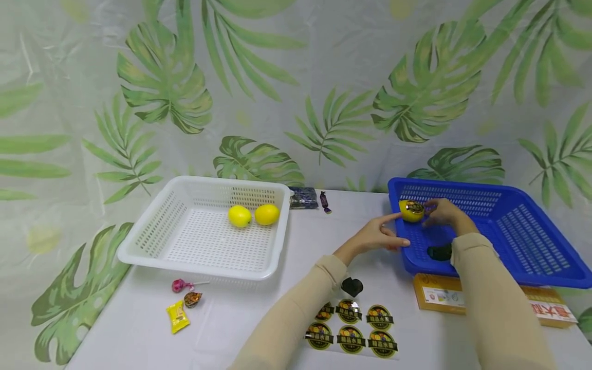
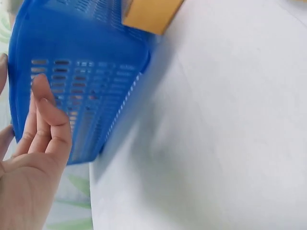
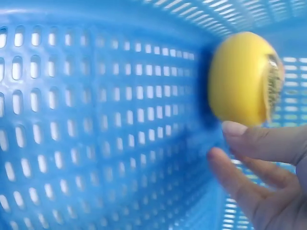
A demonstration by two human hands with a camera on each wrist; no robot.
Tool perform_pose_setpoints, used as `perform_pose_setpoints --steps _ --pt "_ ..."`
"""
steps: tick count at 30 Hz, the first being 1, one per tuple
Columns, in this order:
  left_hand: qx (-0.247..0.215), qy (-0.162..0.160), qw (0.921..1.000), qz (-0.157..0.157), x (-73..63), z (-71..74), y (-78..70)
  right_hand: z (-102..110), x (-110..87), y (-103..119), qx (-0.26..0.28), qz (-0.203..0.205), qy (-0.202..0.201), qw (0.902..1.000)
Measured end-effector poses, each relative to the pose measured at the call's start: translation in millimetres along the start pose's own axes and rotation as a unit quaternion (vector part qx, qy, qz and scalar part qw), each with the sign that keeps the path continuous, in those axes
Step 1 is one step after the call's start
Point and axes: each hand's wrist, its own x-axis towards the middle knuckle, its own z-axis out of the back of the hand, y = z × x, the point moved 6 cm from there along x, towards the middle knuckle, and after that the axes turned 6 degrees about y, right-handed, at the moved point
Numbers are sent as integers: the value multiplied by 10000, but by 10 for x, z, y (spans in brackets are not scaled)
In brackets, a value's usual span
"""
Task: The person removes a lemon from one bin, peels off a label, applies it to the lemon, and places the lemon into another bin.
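A yellow lemon point(image 1: 409, 214) with a dark round sticker point(image 3: 274, 86) sits in the far left corner of the blue basket point(image 3: 96, 19). Next to it is my right hand point(image 1: 445, 214), thumb tip right at its lower side, fingers spread apart and not wrapped round it. My left hand point(image 1: 373, 236) holds the basket's left rim. Its thumb and index finger reach over the edge, while its other fingers point(image 2: 44, 129) lie against the outer wall. A dark green object point(image 1: 438, 252) is also in the basket, partly hidden by the right sleeve.
Two lemons point(image 1: 239, 216) lie in a white basket point(image 1: 134, 246) at left. A sheet of round stickers point(image 1: 351, 339) and a black piece point(image 1: 352, 287) lie in front. Wrapped candies point(image 1: 178, 316) are scattered about; an orange box point(image 1: 439, 294) sits before the blue basket.
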Motion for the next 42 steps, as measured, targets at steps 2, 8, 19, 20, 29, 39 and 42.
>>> perform_pose_setpoints --steps 2,8,19,20,29,39,42 --pt "189 -215 9996 -15 -69 90 21 38 -56 37 41 64 64 10000" --pt "968 -944 9908 -45 -514 362 -146 171 -284 228 244 461 -77 9986" --pt "2168 -1075 9699 -276 -1714 994 -830 25 -696 776 -548 1323 286 9893" --pt "2209 -1182 9678 -244 -1799 1096 -858 12 -722 801 -597 1307 290 9892" --pt "2568 -1896 9467 430 -2494 1884 -984 51 -867 873 -717 1501 -308 9856" --pt "2859 -1909 9286 1397 -2672 2632 -939 -318 -868 1467 455 2485 -696 9651" --pt "2678 -1864 9309 1639 -2632 2801 -818 -551 -743 1666 911 2635 -538 9588"
